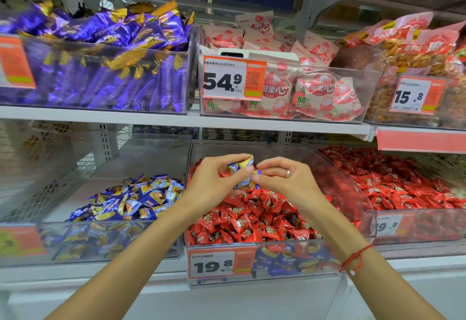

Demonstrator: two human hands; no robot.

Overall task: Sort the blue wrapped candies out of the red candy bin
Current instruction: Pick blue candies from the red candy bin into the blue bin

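Price tag (222, 265): reads 19.8, on the red candy bin (290, 261) front wall.
Left hand (214, 181): fingers curled, clamped on blue wrapped candies (240, 166) above the red candies (252, 219).
Right hand (287, 181): fingertips pinch the same cluster; ring on one finger.
Blue candy bin (113, 241): just left, holding more blue pieces.
Upper shelf (151, 118): purple packets, pink packets.

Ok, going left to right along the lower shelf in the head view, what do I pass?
Bin of blue candies → left hand → blue candies in the hands → right hand → far-right bin of red candies.
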